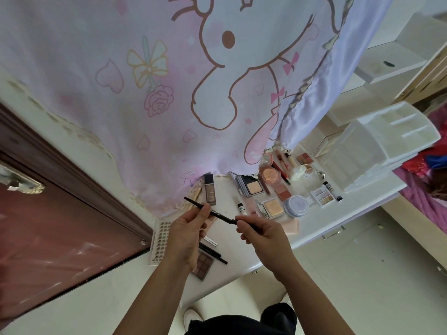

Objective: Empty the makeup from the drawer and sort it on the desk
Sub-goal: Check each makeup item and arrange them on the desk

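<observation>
Both hands hold one thin black makeup pencil (219, 214) above the white desk (314, 228). My left hand (187, 234) pinches its left part near the tip, and my right hand (263, 235) grips its right end. On the desk lie a brown foundation bottle (210, 191), powder compacts (251, 188), a round blush (269, 175), a lilac jar (296, 205), a small colour palette (323, 195) and a brown eyeshadow palette (202, 264). More black pencils (215, 253) lie below my left hand.
A white plastic drawer organiser (377, 151) stands at the desk's right end. A pink cartoon curtain (169, 93) hangs over the back of the desk. A clear tray of lashes (159, 243) sits at the left edge. A dark red door (60, 226) is at left.
</observation>
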Demonstrator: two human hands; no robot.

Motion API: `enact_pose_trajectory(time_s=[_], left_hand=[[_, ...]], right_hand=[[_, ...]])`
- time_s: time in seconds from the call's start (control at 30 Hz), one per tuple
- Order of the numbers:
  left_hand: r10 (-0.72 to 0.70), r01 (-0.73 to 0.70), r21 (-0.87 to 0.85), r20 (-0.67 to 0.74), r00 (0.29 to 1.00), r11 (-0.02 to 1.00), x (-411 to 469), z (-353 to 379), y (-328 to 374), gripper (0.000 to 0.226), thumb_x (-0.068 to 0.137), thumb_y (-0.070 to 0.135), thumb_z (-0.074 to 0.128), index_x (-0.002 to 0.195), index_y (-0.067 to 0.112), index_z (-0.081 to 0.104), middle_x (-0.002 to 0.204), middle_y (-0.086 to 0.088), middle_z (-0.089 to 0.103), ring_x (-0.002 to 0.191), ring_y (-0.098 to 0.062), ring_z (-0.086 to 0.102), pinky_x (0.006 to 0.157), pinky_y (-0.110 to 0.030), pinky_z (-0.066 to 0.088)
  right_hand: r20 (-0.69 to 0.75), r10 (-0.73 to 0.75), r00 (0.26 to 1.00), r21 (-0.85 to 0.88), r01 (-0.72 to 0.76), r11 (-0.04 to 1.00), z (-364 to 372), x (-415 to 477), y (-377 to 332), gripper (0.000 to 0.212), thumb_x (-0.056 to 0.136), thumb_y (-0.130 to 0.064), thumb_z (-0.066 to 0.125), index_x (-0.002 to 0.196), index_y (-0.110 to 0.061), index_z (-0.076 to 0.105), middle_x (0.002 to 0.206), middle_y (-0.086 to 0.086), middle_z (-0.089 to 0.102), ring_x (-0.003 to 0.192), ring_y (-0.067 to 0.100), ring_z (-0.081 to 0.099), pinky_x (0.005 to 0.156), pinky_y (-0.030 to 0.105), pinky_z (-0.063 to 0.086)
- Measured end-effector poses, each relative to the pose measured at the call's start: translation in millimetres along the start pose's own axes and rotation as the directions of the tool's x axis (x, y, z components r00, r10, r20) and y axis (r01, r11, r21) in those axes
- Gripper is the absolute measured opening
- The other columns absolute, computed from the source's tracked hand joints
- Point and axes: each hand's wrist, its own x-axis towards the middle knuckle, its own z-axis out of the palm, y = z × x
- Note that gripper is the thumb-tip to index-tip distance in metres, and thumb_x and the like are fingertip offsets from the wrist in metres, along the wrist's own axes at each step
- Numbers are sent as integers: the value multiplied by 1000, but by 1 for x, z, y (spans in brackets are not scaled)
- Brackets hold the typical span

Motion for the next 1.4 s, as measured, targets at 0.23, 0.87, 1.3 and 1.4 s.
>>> enact_pose_trajectory(time_s=[0.23, 0.87, 1.3, 1.4], left_hand=[[71, -101, 257, 125, 990, 961, -3, -5, -17, 23, 97, 16, 60, 112, 27, 73, 88, 8, 68, 72, -7, 56, 62, -19, 47], [46, -127, 345, 233, 971, 930, 22, -59, -4, 20, 95, 12, 63, 105, 25, 74, 97, 10, 76, 84, 2, 67, 65, -11, 48], [-230, 209, 477, -15, 973, 854, 89, -17, -86, 16, 87, 12, 70, 103, 10, 71, 77, -4, 66, 58, -13, 54, 50, -23, 41], [-289, 280, 508, -63, 955, 815, 104, -2, -110, 6, 90, 9, 67, 92, 11, 72, 67, -5, 60, 55, -15, 49, 44, -21, 37]], right_hand=[[-121, 72, 990, 91, -62, 994, 2, 10, 0, 18, 90, -19, 74, 103, -9, 67, 83, 7, 76, 67, 10, 66, 64, 22, 52], [-182, 102, 978, -60, -115, 992, 26, 20, 12, 18, 96, -16, 65, 110, -24, 73, 88, 0, 74, 78, 8, 66, 68, 18, 52], [-304, 448, 841, 265, -377, 888, -7, 43, 94, 18, 93, -1, 66, 110, 0, 69, 92, 16, 75, 80, 17, 74, 70, 19, 59], [-321, 507, 800, 205, -464, 862, -13, 60, 121, 20, 92, -2, 67, 111, -2, 70, 89, 12, 76, 82, 20, 73, 77, 23, 59]])
